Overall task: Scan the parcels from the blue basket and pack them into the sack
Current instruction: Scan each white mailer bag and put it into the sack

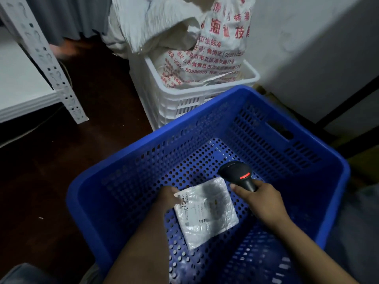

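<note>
my left hand [167, 198] is low inside the blue basket [184, 128], its fingers pinching the left edge of a white bubble-mailer parcel [207, 212]. the parcel lies label up over the basket's perforated bottom, but i cannot tell whether it rests on the bottom or is lifted a little off it. the label carries printed digits and small barcodes, too blurred to read. my right hand [260, 199] is clenched round the handle of a black barcode scanner [238, 173], one finger stretched out towards the parcel's upper right corner. the scanner's head stands just beyond that corner, and a red light glows on its back. this parcel is the one thing i see in the basket apart from my hands and the scanner. the basket walls are slotted, with a handle cut-out in the right side.

just behind the basket's far rim stands a white slotted crate [164, 95]. in it sits the sack [205, 48], white woven cloth printed with red chinese characters, its top crumpled and gaping open, rising well above the crate.

both containers stand on a dark reddish floor [61, 160]. to the left is a white metal shelf rack [41, 48] with a perforated upright, and to the right a pale wall [307, 48].
</note>
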